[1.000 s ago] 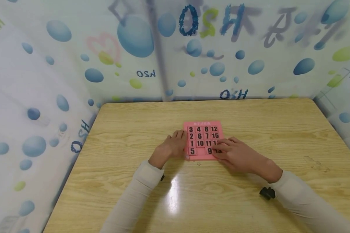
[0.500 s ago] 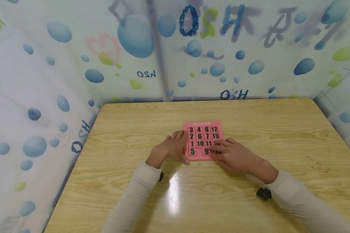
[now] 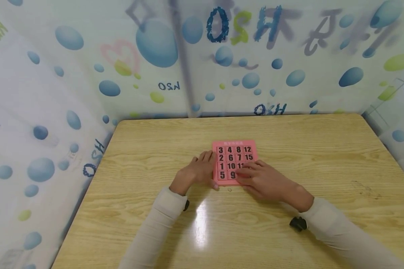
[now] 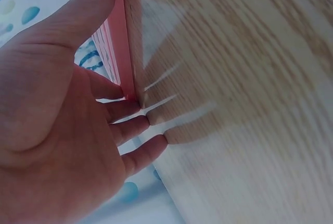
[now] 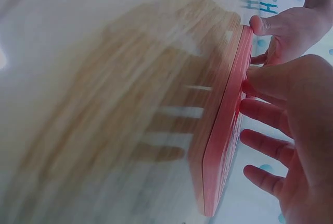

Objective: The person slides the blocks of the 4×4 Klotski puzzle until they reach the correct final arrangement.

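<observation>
A pink number slide puzzle [image 3: 227, 182] lies flat on the table, with black numerals on its square tiles. My left hand [image 3: 202, 170] rests along its left side, thumb by the near left corner. In the left wrist view, those fingers are lightly bent and spread, and some tips touch the puzzle's edge [image 4: 124, 52]. My right hand [image 3: 264, 181] reaches over the lower right part, its fingertips at the tile numbered 9 [image 3: 232, 175] in the bottom row. It hides several tiles there. The right wrist view has its other fingers [image 5: 265, 146] spread above the board.
The wooden table [image 3: 148, 142] extends around the puzzle on all sides. Behind it hangs a pale sheet [image 3: 202, 74] printed with blue bubbles and letters. Dark bands with small devices [image 3: 298, 223] sit at both wrists.
My right hand has moved left, and the tile numbered 9 has slid left with it to sit beside the 5. My left hand has stayed at the puzzle's left side.
</observation>
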### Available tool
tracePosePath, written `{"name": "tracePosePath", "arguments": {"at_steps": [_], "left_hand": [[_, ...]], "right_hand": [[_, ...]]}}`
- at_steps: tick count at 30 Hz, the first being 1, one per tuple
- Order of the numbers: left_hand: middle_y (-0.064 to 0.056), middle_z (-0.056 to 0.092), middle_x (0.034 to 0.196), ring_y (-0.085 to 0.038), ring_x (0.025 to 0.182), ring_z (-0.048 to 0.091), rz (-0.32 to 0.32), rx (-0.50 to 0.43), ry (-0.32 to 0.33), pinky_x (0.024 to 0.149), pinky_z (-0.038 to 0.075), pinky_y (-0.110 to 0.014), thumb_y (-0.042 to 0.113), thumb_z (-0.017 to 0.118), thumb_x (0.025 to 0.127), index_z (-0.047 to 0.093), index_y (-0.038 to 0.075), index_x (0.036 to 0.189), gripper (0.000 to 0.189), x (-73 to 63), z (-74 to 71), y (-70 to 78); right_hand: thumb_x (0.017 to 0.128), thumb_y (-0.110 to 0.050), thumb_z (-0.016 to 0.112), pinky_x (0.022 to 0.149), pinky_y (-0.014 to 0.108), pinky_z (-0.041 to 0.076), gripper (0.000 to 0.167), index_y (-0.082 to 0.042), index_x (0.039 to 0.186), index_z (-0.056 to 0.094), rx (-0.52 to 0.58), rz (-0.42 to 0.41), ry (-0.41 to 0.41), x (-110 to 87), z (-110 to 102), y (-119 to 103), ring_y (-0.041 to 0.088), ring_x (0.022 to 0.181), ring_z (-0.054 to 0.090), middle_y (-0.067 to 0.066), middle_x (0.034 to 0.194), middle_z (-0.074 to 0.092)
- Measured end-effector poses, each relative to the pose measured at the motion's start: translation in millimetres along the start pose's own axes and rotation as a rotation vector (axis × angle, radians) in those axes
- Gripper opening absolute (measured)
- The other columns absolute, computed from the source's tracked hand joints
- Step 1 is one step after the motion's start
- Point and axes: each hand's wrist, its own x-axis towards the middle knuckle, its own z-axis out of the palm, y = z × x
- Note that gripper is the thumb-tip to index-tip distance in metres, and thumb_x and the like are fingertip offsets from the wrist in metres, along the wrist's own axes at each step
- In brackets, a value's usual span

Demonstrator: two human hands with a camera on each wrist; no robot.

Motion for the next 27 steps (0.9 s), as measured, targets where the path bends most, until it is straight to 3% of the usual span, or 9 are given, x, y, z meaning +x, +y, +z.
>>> {"name": "tracePosePath", "arguments": {"at_steps": [12, 20, 27], "left_hand": [[-0.014, 0.006, 0.166, -0.03, 0.153, 0.008, 0.014, 0.009, 0.018, 0.121, 0.019, -0.053, 0.056, 0.079, 0.076, 0.003, 0.006, 0.16, 0.123, -0.8, 0.8, -0.8], [-0.016, -0.006, 0.166, -0.031, 0.154, 0.0, 0.016, -0.036, 0.001, 0.122, 0.014, -0.052, 0.056, 0.077, 0.079, -0.007, 0.007, 0.159, 0.126, -2.2, 1.0, -1.5], [-0.015, -0.008, 0.166, -0.03, 0.154, -0.002, 0.006, -0.032, -0.027, 0.123, 0.011, -0.051, 0.056, 0.075, 0.08, -0.007, 0.007, 0.159, 0.124, -1.2, 0.5, -0.5]], "right_hand": [[0.099, -0.032, 0.058, 0.107, 0.054, 0.04, 0.036, -0.018, 0.13, 0.068, -0.007, 0.035, -0.043, -3.1, -1.9, -1.0, 0.03, 0.129, 0.052, 0.005, 0.138, 0.06], [0.098, -0.032, 0.061, 0.1, 0.051, 0.045, 0.037, -0.014, 0.13, 0.068, -0.012, 0.121, -0.032, -20.0, -7.5, 7.3, 0.026, 0.121, 0.057, 0.004, 0.13, 0.065], [0.096, -0.03, 0.063, 0.097, 0.051, 0.047, 0.033, -0.017, 0.124, 0.072, -0.062, 0.045, -0.005, -31.8, -8.3, 14.9, 0.027, 0.117, 0.059, 0.004, 0.129, 0.066]]}}
